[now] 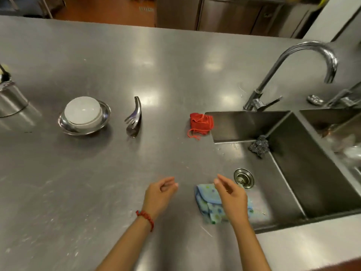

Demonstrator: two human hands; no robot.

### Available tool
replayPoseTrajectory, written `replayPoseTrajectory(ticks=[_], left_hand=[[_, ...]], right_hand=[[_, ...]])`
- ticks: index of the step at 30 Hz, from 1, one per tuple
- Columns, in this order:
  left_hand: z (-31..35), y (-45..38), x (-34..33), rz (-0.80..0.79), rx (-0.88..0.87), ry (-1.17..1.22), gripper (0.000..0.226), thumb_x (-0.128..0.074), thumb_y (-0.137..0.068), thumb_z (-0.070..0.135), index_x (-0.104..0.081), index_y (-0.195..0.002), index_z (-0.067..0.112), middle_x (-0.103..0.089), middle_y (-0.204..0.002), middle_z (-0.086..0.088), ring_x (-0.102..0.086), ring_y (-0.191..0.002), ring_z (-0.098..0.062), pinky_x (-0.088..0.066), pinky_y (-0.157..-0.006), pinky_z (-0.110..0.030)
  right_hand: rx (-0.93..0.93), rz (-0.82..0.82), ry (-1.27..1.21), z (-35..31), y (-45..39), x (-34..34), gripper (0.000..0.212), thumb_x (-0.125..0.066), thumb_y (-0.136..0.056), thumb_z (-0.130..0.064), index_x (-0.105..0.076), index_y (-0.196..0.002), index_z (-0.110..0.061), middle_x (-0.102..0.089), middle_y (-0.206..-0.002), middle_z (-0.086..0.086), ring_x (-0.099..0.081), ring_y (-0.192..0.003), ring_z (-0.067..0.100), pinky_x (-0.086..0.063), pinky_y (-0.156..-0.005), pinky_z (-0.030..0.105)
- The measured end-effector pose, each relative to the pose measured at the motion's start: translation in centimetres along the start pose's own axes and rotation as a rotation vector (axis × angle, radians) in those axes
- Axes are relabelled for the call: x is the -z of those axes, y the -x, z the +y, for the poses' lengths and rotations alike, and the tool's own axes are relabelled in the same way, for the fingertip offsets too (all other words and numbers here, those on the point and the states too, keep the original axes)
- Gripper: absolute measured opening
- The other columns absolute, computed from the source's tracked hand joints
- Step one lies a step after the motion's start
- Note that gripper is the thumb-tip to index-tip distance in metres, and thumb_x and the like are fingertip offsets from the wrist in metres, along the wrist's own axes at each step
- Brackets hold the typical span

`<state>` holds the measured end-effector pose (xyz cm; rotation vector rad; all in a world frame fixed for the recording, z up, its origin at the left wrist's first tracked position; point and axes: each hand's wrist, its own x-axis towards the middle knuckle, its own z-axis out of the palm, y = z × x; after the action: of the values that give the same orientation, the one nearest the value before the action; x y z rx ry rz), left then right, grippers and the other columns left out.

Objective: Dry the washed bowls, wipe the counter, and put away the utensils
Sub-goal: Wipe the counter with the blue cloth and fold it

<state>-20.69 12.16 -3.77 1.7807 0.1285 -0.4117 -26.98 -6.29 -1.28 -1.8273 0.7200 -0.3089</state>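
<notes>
A wide steel counter (175, 65) is seen from above, with a sink (293, 173) set into its right side and a curved tap (304, 55) over it. Far left, part of a steel canister (11, 98) is shown at the edge. A white bowl (83, 112) is turned upside down inside a steel bowl (64, 124) at left centre. Just to their right, a steel fork and spoon (134, 118) are laid together on the counter. A crumpled red cloth (201, 123) is placed at the sink's near-left corner. A blue patterned cloth (209, 204) is left at the counter's front edge beside the sink, partly under the right hand (232, 198). A dark scourer (259, 145) is seen inside the sink, near the drain (244, 178).

Both hands are held above the counter, grasping nothing. The fingers of the left hand (160, 194) are loosely curled; those of the right are relaxed, just over the blue cloth.

The bowls appear stacked and possibly dried, though dryness cannot be confirmed. The utensils are not yet put away. Faint smears on the counter suggest that wiping may remain.
</notes>
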Motion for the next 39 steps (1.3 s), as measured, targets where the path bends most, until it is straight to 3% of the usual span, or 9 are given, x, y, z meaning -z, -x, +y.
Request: replayPoseTrajectory(ticks=[7, 13, 16, 20, 23, 26, 29, 32, 39], left_hand=[[0.0, 1.4, -8.0, 0.085, -0.162, -0.197, 0.029, -0.068, -0.081, 0.013, -0.066, -0.109, 0.007, -0.067, -0.109, -0.009, -0.059, -0.094, -0.014, -0.044, -0.084, -0.023], [-0.5, 2.5, -10.7, -0.052, -0.504, -0.712, 0.026, -0.061, -0.084, 0.018, -0.068, -0.107, 0.007, -0.066, -0.117, -0.013, -0.057, -0.115, -0.036, -0.038, -0.1, -0.035], [-1.2, 2.8, -11.5, -0.116, -0.607, -0.984, 0.049, -0.028, -0.096, 0.038, -0.067, -0.11, 0.012, -0.065, -0.12, -0.007, -0.046, -0.122, -0.031, -0.018, -0.108, -0.032], [-1.7, 3.1, -11.4, -0.281, -0.447, -1.183, 0.068, -0.003, -0.098, 0.039, -0.063, -0.117, 0.015, -0.064, -0.123, -0.003, -0.051, -0.122, -0.025, -0.005, -0.11, -0.035], [-1.8, 3.2, -11.3, -0.348, -0.401, -1.226, 0.068, -0.001, -0.098, 0.039, -0.061, -0.12, 0.017, -0.062, -0.126, -0.002, -0.059, -0.115, -0.024, -0.005, -0.109, -0.034], [-1.8, 3.0, -11.1, -0.351, -0.406, -1.226, 0.053, -0.023, -0.093, 0.041, -0.06, -0.121, 0.015, -0.061, -0.127, -0.003, -0.057, -0.117, -0.025, -0.004, -0.109, -0.035], [-2.8, 2.4, -10.8, -0.285, -0.483, -1.091, 0.051, -0.034, -0.095, 0.038, -0.029, -0.142, 0.018, -0.021, -0.152, -0.001, -0.016, -0.141, -0.026, 0.015, -0.114, -0.039], [-4.2, 2.2, -9.8, -0.198, -0.488, -0.944, 0.055, -0.033, -0.097, 0.036, -0.006, -0.144, 0.025, 0.01, -0.147, 0.011, 0.013, -0.139, -0.013, 0.015, -0.111, -0.029], [-4.7, 4.9, -4.4, -0.036, -0.333, -0.892, 0.054, -0.03, -0.096, 0.042, -0.023, -0.144, 0.021, -0.005, -0.152, 0.007, -0.002, -0.144, -0.014, 0.002, -0.115, -0.03]], right_hand=[[-0.108, -0.024, 0.143, 5.3, -3.8, 7.0, 0.041, -0.066, -0.082, -0.026, -0.059, -0.12, -0.013, -0.061, -0.122, 0.004, -0.054, -0.112, 0.017, -0.04, -0.09, 0.024], [-0.311, -0.153, -0.002, 8.0, -4.6, 7.0, 0.056, -0.066, -0.083, -0.022, -0.045, -0.133, -0.009, -0.058, -0.124, 0.012, -0.057, -0.106, 0.022, -0.048, -0.088, 0.031], [-0.405, -0.15, -0.062, 8.6, -4.8, 7.1, 0.049, -0.068, -0.082, -0.021, -0.052, -0.124, -0.002, -0.064, -0.11, 0.011, -0.061, -0.099, 0.024, -0.053, -0.086, 0.038], [-0.42, -0.145, -0.082, 8.4, -4.5, 7.5, 0.024, -0.069, -0.079, -0.017, -0.067, -0.088, 0.005, -0.061, -0.072, 0.008, -0.056, -0.069, 0.021, -0.046, -0.057, 0.029], [-0.295, -0.078, -0.096, 7.4, -3.8, 7.5, 0.008, -0.07, -0.078, -0.013, -0.066, -0.074, -0.008, -0.061, -0.065, 0.002, -0.057, -0.067, 0.019, -0.046, -0.049, 0.021], [-0.139, -0.034, -0.067, 5.7, -2.4, 6.6, 0.006, -0.073, -0.076, -0.014, -0.068, -0.078, -0.013, -0.064, -0.067, -0.003, -0.058, -0.063, 0.008, -0.046, -0.051, 0.013], [-0.009, 0.013, 0.023, 4.2, -0.8, 4.8, 0.015, -0.075, -0.074, -0.016, -0.07, -0.088, -0.014, -0.065, -0.074, -0.006, -0.059, -0.068, 0.005, -0.047, -0.057, 0.011], [0.15, 0.003, 0.174, 3.6, 0.9, 2.8, 0.025, -0.072, -0.077, -0.019, -0.069, -0.1, -0.012, -0.066, -0.087, -0.001, -0.061, -0.078, 0.013, -0.048, -0.07, 0.019], [0.364, -0.225, 0.622, 4.3, 3.6, -1.1, 0.055, -0.062, -0.083, -0.038, -0.052, -0.129, -0.009, -0.051, -0.134, 0.012, -0.047, -0.117, 0.033, -0.043, -0.098, 0.038]])
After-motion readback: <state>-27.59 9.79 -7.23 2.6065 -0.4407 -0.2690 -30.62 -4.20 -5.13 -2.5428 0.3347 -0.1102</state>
